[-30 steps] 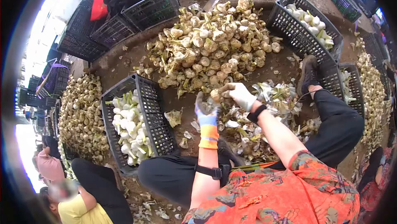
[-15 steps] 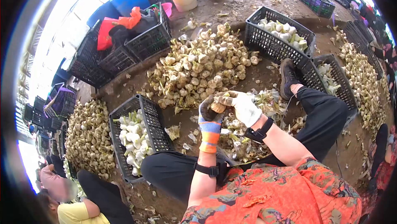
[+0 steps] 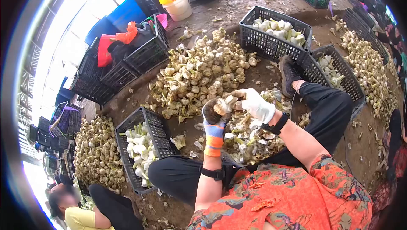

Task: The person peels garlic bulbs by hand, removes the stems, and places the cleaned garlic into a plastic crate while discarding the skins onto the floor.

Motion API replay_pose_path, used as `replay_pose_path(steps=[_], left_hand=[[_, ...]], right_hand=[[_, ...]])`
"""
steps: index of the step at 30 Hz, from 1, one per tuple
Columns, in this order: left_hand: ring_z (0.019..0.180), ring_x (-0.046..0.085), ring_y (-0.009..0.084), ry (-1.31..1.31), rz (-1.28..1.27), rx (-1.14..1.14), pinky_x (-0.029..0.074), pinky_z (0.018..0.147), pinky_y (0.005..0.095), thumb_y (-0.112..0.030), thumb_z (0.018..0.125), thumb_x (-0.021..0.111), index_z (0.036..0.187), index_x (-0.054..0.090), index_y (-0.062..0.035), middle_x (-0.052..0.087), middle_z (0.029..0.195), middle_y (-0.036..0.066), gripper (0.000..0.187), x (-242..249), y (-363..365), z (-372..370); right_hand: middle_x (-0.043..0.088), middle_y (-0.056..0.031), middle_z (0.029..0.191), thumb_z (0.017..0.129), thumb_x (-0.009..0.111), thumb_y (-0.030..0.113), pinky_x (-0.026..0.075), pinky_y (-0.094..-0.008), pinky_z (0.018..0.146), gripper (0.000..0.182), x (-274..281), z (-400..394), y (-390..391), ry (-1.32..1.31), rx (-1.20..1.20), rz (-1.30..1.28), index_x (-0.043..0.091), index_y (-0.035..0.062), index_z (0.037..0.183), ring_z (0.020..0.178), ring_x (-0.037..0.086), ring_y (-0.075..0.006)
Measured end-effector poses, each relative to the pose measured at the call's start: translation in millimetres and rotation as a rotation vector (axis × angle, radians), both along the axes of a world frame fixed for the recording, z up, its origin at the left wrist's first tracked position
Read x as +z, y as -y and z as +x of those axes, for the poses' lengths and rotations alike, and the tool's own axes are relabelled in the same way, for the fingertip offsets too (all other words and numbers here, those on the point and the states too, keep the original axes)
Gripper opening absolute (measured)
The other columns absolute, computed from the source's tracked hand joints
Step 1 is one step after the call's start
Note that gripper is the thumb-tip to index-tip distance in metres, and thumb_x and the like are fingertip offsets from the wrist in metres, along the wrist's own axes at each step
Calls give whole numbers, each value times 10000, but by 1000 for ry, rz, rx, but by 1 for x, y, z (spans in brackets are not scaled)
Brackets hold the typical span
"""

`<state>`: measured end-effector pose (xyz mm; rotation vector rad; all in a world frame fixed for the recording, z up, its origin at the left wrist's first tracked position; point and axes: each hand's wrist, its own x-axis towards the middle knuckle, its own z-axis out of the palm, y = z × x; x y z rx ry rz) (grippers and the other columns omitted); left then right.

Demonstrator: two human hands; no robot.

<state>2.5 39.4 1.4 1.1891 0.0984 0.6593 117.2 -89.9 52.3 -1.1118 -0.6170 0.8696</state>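
Note:
My left hand, in a dark-palmed glove with an orange and blue cuff, is closed round a garlic bulb. The bulb is pale with brownish skin and is partly covered by the fingers. My right hand, in a white glove with soiled fingertips, pinches at the bulb's upper right side; its exact grip is partly hidden. Just beyond both hands rises a heap of untrimmed garlic. Below them, between my legs, lie loose peelings and stalk scraps.
Black crates of whiter garlic stand at left and ahead right, with another crate beside it. More garlic heaps lie at far left and right. A person in yellow sits lower left. A white bucket stands behind.
My right hand has shifted slightly right along the bulb, and more pale surface shows on it. My left hand still holds it. The whole view has turned a little.

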Motion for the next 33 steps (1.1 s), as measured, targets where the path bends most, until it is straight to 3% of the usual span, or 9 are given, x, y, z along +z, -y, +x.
replay_pose_path(steps=[6,13,19,21,22,26,29,32,33], left_hand=[[1072,545,196,42,106,22,465,940,327,117,747,654,1207,440,-67,512,1243,93,539,-9,4,9],[1029,594,270,-87,-405,-229,531,859,402,-75,855,640,1260,448,-49,552,1179,144,449,11,4,-1],[1022,598,278,-117,-483,-283,537,858,412,-123,844,670,1311,405,-42,544,1184,159,543,21,12,8],[1016,565,170,-156,187,-60,484,899,293,-45,744,754,1317,403,-21,558,1166,100,672,-3,20,15],[1000,577,176,-240,73,-105,502,869,298,-45,718,773,1300,420,-14,568,1149,101,681,-1,17,14],[952,608,192,-283,-198,-414,549,773,311,-45,679,799,1267,459,-9,585,1132,103,680,35,10,0],[992,594,195,-132,-264,-561,546,775,310,-69,694,792,1320,412,-29,581,1156,101,733,43,9,-9],[990,569,173,-185,121,-319,505,833,294,-48,683,780,1377,342,-26,559,1163,108,822,33,8,-1],[975,570,168,-201,275,-234,498,841,296,-53,685,778,1384,331,-22,563,1151,112,830,25,9,1]], right_hand=[[655,-62,1041,815,634,42,514,-287,804,340,-7,-19,0,-383,-139,-29,582,-20,1146,892,630,-145],[589,-156,878,706,662,37,479,-387,726,280,-10,11,21,1108,-241,-156,644,32,986,844,587,-343],[607,-162,921,706,630,56,488,-379,742,250,-10,2,24,877,-330,-214,626,-10,947,876,603,-335],[627,-159,898,713,625,60,494,-371,741,238,-20,-3,22,919,-393,-283,632,-9,940,858,615,-339],[658,-109,798,737,623,69,505,-332,678,204,-20,-4,22,887,-394,-327,651,-5,926,733,642,-260],[652,-23,730,781,601,42,485,-244,581,135,-18,14,32,38,-244,-162,676,-3,884,642,594,-81],[680,-124,843,831,539,50,523,-311,668,208,-54,57,49,-291,-619,-33,623,-60,985,728,653,-192],[650,-219,959,825,644,236,505,-345,786,435,-55,63,64,935,-326,-1038,556,-30,1159,918,645,-274],[637,-232,990,797,675,292,492,-360,820,438,-56,53,63,1031,-346,-861,605,20,1133,944,625,-312]])
